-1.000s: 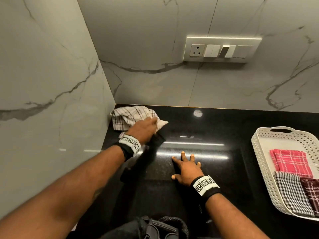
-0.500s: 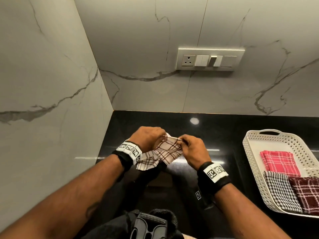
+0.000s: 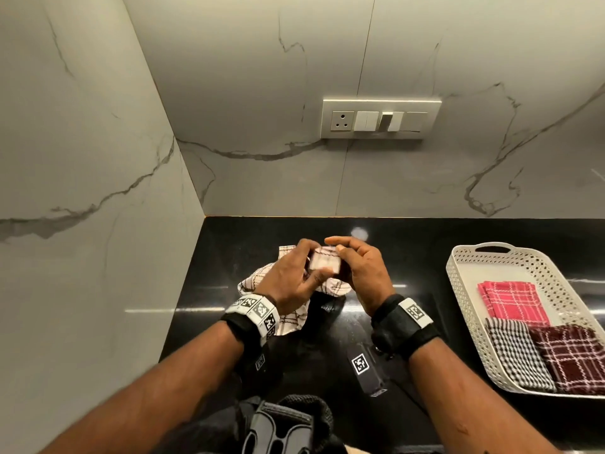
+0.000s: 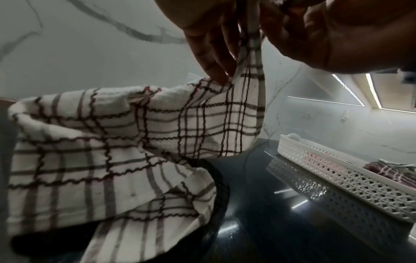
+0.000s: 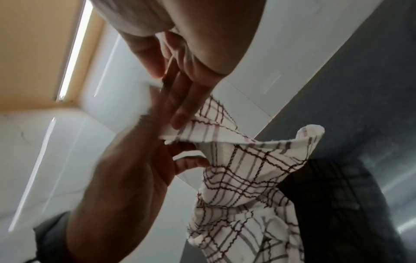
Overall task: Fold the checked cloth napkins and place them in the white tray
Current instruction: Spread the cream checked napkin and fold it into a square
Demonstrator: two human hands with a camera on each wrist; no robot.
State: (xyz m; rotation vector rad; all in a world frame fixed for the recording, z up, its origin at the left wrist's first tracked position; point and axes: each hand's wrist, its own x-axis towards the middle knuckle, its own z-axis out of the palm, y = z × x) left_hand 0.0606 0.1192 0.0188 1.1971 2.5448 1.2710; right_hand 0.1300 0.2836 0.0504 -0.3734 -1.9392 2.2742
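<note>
Over the black worktop (image 3: 409, 244), close to your chest, your left hand (image 3: 288, 283) and your right hand (image 3: 363, 273) hold the white checked napkin (image 3: 288, 322) up between them. Both grips are closed on it: your left hand has its fingers curled round the bunched top edge, your right pinches that same edge just beside it, thumb on one side and fingertips (image 5: 180, 121) on the other. Below your hands the napkin hangs loose and crumpled, its lower part draping down toward the worktop; no crease is set in it yet, so by my reading this one is only at the finding-the-corners stage, with all its folding ahead.

Further out to your right, well apart from your hands, sits the white tray (image 3: 465, 290). Three folded napkins lie flat in it already: a red checked one (image 3: 510, 303) toward the back, a black-and-white small-checked one (image 3: 517, 355) in front of it, and a dark maroon checked one (image 3: 569, 358) beside that. Three in, then, and one in hand. No other loose napkin shows on the worktop, so this looks like the last to fold and place.
</note>
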